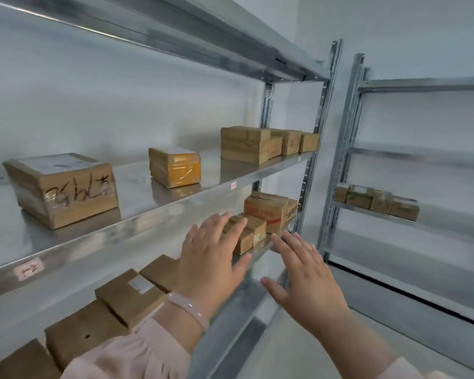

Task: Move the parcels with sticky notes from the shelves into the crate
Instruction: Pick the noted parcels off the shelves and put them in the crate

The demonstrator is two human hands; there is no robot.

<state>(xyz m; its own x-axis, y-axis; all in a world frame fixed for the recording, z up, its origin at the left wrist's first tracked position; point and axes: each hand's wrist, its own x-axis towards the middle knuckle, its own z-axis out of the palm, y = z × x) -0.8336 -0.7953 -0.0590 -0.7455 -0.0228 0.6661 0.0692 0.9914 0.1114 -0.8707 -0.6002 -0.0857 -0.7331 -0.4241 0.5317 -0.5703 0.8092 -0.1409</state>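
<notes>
Parcels (246,233) sat on a shelf (238,305) just beyond the fingertips of the left hand (214,258), the right hand (307,280) alongside. Both hands were spread open, empty. Reaching step, seemingly; next, spot a sticky note and grip that parcel. No crate showed.

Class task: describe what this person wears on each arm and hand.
The left hand is ungloved, with a pale pink bangle on the wrist and a gathered light pink sleeve behind it. The right hand is ungloved too, with a matching sleeve edge.
</notes>
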